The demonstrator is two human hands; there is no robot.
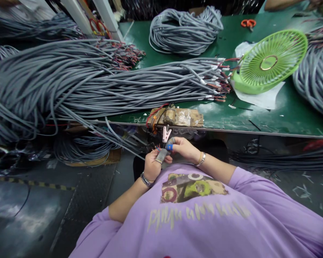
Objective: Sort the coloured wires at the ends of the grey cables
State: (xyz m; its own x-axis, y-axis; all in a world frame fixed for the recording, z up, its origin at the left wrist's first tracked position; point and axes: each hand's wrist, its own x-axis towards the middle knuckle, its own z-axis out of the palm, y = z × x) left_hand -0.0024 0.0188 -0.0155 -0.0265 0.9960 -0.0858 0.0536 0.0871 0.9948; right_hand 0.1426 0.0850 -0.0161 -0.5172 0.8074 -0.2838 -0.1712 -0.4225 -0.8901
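Purple shirt [199, 225] is closest. The left hand [153, 166] curls around a grey cable [139, 155], thin wires [158, 147] poking out; the right hand [186, 149] bends beside it, its grip hard to tell.

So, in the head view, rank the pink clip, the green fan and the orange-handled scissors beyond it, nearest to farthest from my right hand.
From your right hand:
1. Pink clip: just ahead, slightly left.
2. Green fan: ahead right, on the table.
3. Orange-handled scissors: farther back on the table, beyond the fan.

Soft light, dim under table [215, 114]; glare on floor [29, 218]; edges stretched, seemingly blurred.
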